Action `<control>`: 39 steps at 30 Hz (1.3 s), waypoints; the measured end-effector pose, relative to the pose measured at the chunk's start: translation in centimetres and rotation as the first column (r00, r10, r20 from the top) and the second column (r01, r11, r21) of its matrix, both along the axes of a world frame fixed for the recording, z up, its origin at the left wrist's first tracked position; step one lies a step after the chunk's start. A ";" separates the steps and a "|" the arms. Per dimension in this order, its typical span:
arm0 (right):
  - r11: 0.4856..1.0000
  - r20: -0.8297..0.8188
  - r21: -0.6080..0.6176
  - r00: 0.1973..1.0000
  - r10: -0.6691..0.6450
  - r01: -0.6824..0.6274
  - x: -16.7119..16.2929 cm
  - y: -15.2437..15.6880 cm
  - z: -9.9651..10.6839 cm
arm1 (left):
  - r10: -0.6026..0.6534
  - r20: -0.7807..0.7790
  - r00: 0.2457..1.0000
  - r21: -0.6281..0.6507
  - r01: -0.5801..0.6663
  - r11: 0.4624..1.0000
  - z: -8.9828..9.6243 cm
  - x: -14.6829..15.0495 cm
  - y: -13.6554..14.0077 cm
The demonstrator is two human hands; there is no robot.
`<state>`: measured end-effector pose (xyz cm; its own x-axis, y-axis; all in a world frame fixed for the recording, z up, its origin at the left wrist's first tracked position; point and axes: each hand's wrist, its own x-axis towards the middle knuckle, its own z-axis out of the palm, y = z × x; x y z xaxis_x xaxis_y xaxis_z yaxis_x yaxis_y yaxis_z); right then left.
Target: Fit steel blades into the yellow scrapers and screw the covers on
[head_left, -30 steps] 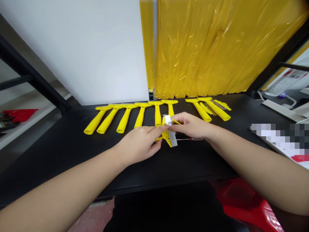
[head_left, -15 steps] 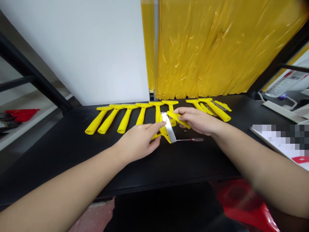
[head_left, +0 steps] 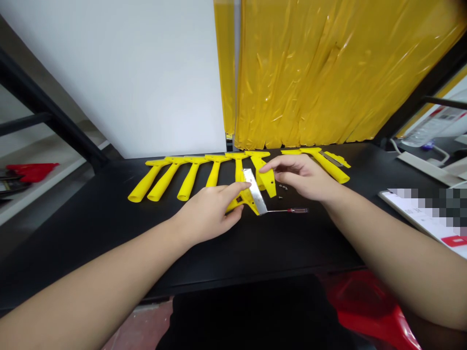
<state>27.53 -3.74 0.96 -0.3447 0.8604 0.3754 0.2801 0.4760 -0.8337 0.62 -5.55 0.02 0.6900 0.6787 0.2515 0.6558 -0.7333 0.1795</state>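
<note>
My left hand [head_left: 215, 214] is closed around a yellow scraper [head_left: 239, 200], with the thumb pressing on its head. A bare metal blade [head_left: 255, 193] lies along that head. Between the fingers of my right hand [head_left: 299, 176] is a yellow plastic cover plate [head_left: 269, 183], turned so a small hole faces me. The plate is just right of the blade and apart from it. A thin screwdriver [head_left: 297, 210] lies on the black table [head_left: 262, 248] to the right of the scraper head. Several small screws [head_left: 283, 187] are scattered under my right hand.
Several finished-looking yellow scrapers [head_left: 191, 177] lie in a row along the back, left and centre. More scraper parts [head_left: 333, 167] rest at the back right. A phone-like white device [head_left: 404, 209] lies at the right edge. A yellow plastic sheet [head_left: 292, 73] hangs behind.
My right hand has turned the cover plate from nearly edge-on to a more upright, face-showing angle. Several screws beneath that hand now show. My left hand and the scraper stay almost still.
</note>
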 end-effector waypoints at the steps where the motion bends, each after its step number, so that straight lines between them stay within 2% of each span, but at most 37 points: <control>1: 1.000 0.013 -0.006 1.000 0.005 -0.005 -0.1 0.0 0.0 | 0.002 -0.002 1.000 0.003 -0.002 1.000 0.0 0.0 0.0; 5: 0.998 -0.005 -0.054 1.000 0.021 -0.021 -0.3 0.0 -0.4 | 0.004 -0.007 1.000 0.004 -0.004 1.000 -0.1 -0.1 0.0; 9: 0.987 -0.170 -0.131 0.983 0.068 -0.091 -0.1 0.1 -0.8 | 0.001 -0.013 1.000 0.002 -0.001 1.000 -0.1 -0.1 0.0; 12: 0.961 -0.256 -0.229 0.962 0.095 -0.156 0.0 0.1 -0.9 | 0.008 -0.024 1.000 0.000 -0.008 1.000 0.0 0.0 0.0; 17: 0.924 -0.264 -0.379 0.963 -0.060 -0.046 0.0 0.5 -0.7 | 0.013 -0.027 1.000 0.011 -0.013 1.000 0.0 -0.1 0.0; 22: 0.943 -0.233 -0.322 0.957 -0.171 0.091 -0.2 0.8 -1.2 | 0.017 -0.005 1.000 0.030 -0.017 0.999 -0.2 -0.1 0.1; 29: 0.907 -0.288 -0.420 0.952 -0.099 -0.032 -1.7 0.3 -1.7 | 0.011 -0.002 1.000 0.022 -0.011 1.000 -0.2 -0.1 0.1; 39: 0.876 -0.278 -0.474 0.959 -0.057 -0.085 -2.2 0.3 -2.3 | 0.028 -0.007 1.000 0.010 -0.028 1.000 -0.1 -0.1 0.1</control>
<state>25.35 -3.45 -1.35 -0.3020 0.9533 0.0013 0.0025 0.0021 -1.0000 0.51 -5.43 -0.10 0.6726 0.6953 0.2533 0.6775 -0.7163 0.1671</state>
